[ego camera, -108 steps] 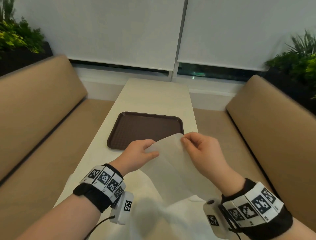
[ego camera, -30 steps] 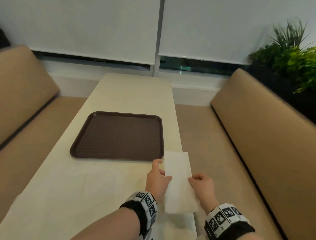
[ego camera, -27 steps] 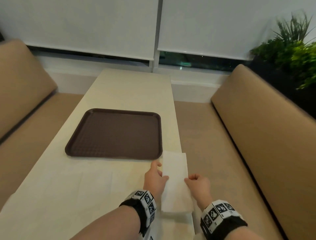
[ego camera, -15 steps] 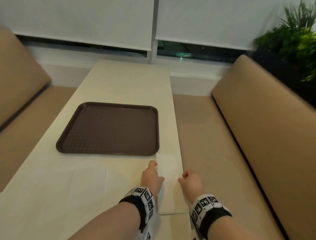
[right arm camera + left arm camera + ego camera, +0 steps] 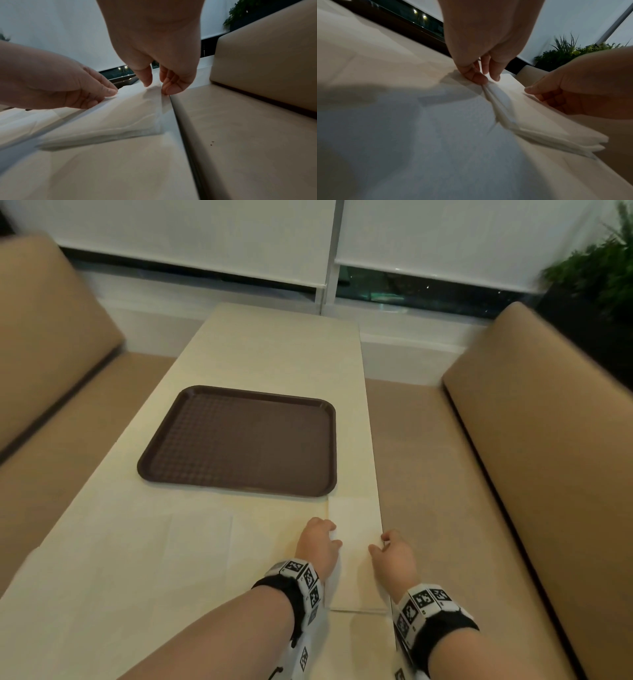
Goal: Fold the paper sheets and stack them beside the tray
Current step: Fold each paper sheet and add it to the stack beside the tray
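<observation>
A folded white paper (image 5: 356, 546) lies as a narrow strip along the table's right edge, just in front of the brown tray's (image 5: 239, 440) near right corner. My left hand (image 5: 329, 537) pinches its left edge between thumb and fingers, which the left wrist view shows clearly at the left hand (image 5: 482, 79) on the folded paper (image 5: 530, 115). My right hand (image 5: 380, 542) pinches the right edge, seen close up as the right hand (image 5: 157, 88) on the folded paper (image 5: 120, 119). The strip sits very low, its near end about touching the table.
Unfolded pale sheets (image 5: 198, 546) lie flat on the table (image 5: 274, 354) left of my hands. The table's right edge (image 5: 378, 498) runs right beside the folded paper. Tan benches (image 5: 534, 474) flank the table, with a plant (image 5: 599, 268) at the far right.
Earlier both hands held an open sheet up in the air. Over the last second they have brought the folded strip down to the table by the tray's near right corner.
</observation>
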Tool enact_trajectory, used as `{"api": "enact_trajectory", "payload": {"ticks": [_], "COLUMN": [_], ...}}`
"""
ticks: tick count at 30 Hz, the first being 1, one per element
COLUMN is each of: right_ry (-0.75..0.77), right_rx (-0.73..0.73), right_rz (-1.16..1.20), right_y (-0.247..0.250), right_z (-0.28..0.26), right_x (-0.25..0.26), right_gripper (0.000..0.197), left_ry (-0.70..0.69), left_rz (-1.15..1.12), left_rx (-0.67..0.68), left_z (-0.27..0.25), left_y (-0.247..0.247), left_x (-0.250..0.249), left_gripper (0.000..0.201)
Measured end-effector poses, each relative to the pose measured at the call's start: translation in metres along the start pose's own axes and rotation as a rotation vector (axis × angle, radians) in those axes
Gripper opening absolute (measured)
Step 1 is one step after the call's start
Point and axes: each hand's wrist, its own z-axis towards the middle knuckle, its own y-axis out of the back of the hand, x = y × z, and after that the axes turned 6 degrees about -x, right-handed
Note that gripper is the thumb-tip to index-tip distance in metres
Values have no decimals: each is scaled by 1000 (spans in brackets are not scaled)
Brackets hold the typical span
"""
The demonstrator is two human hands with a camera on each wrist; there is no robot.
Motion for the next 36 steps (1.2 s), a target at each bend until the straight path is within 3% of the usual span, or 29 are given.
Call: {"api": "enact_trajectory", "payload": {"ticks": [5, 9, 14, 18, 24, 30, 36], "right_ry": [87, 257, 362, 382, 288, 259, 153], "right_rx": [-38, -19, 294, 479, 401, 282, 302], "right_rz": [-42, 15, -112, -262, -365, -464, -460], "right_y": [13, 15, -25, -74, -114, -143, -159], "right_z": [-11, -43, -92, -130, -142, -132, -125], "right_x": [17, 56, 101, 120, 144, 166, 177], "right_gripper": [31, 23, 27, 37, 43, 58, 46], "left_ry": [-66, -76, 146, 262, 307, 227, 151], "left_rz": [-41, -103, -283, -383, -295, -99, 49], "left_rx": [-79, -219, -350, -462, -411, -240, -128], "left_z": [-5, -10, -47, -91, -126, -116, -103], "left_y": [36, 114, 216, 266, 268, 244, 234], "left_x": [-5, -1, 47, 93, 145, 149, 149], "left_gripper": [25, 16, 8, 8, 11, 12, 8]}}
